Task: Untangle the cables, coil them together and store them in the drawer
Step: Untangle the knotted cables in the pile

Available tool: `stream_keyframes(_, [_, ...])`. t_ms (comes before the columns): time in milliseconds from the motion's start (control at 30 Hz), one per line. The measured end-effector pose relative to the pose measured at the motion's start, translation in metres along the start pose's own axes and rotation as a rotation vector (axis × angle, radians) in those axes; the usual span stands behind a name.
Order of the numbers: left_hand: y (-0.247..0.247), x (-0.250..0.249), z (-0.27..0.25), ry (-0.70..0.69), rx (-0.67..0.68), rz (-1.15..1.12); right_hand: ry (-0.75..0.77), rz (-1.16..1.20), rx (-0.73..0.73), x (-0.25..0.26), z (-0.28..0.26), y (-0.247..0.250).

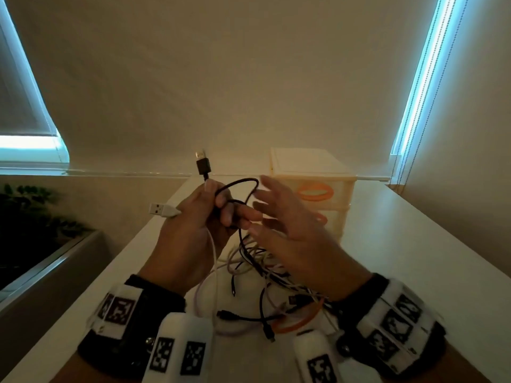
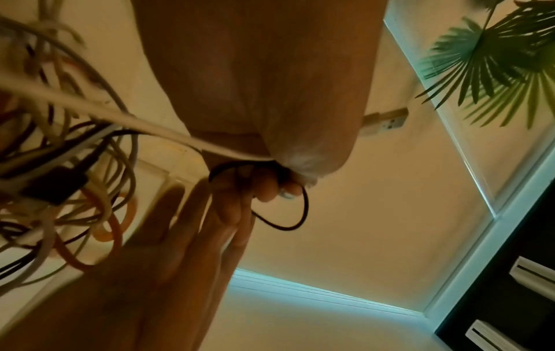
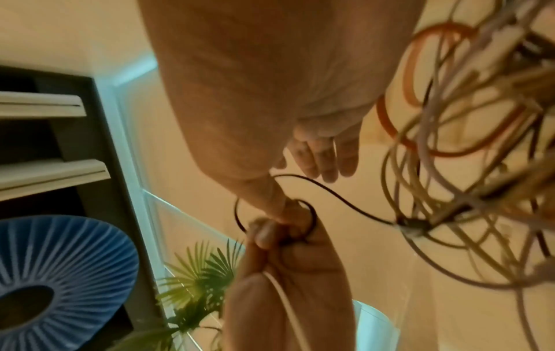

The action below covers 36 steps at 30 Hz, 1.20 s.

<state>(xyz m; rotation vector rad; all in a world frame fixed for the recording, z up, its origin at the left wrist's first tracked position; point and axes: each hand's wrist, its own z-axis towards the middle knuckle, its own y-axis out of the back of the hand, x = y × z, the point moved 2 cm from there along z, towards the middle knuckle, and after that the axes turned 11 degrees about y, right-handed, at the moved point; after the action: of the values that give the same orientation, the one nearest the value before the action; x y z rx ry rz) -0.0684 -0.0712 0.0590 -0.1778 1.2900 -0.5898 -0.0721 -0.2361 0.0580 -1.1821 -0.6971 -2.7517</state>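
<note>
My left hand (image 1: 193,225) grips a black cable (image 1: 240,186) with a loop standing above its fingers and the black USB plug (image 1: 203,164) pointing up. It also holds a white cable (image 2: 168,128), whose white USB plug (image 1: 160,210) sticks out to the left. My right hand (image 1: 290,225) is beside it with fingers (image 3: 324,154) spread straight and the thumb touching the black loop (image 3: 300,180). Below both hands a tangle of cables (image 1: 262,272) in white, black and orange lies on the white table (image 1: 401,258). The cream drawer unit (image 1: 312,172) stands behind the right hand, its drawers shut.
A planter with a green plant (image 1: 27,217) runs along the table's left edge. The wall and window sill stand right behind the drawer unit. A blue ribbed fan (image 3: 60,273) and dark shelving (image 3: 45,142) show in the right wrist view.
</note>
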Motion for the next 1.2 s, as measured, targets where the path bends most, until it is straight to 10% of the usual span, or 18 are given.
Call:
stream_keyframes(200, [0.013, -0.011, -0.003, -0.028, 0.082, -0.079, -0.055, 0.083, -0.014, -0.020, 0.021, -0.015])
stream_keyframes(400, [0.004, -0.012, -0.008, 0.069, 0.487, -0.386, -0.047, -0.237, 0.143, -0.020, 0.042, -0.010])
stream_keyframes(500, [0.005, -0.017, -0.009, 0.059, 0.555, -0.430, -0.031, -0.324, -0.072, -0.005, 0.050, 0.007])
stream_keyframes(867, [0.016, -0.003, 0.002, 0.017, 0.059, -0.054, 0.332, -0.605, -0.273, 0.028, 0.058, 0.078])
stream_keyframes(1100, [0.013, 0.011, 0.004, 0.002, -0.211, 0.385, 0.017, -0.163, -0.104, 0.014, 0.017, 0.066])
stream_keyframes(1200, [0.012, 0.016, 0.003, 0.004, -0.239, 0.545, -0.059, -0.320, -0.150, 0.009, 0.005, 0.062])
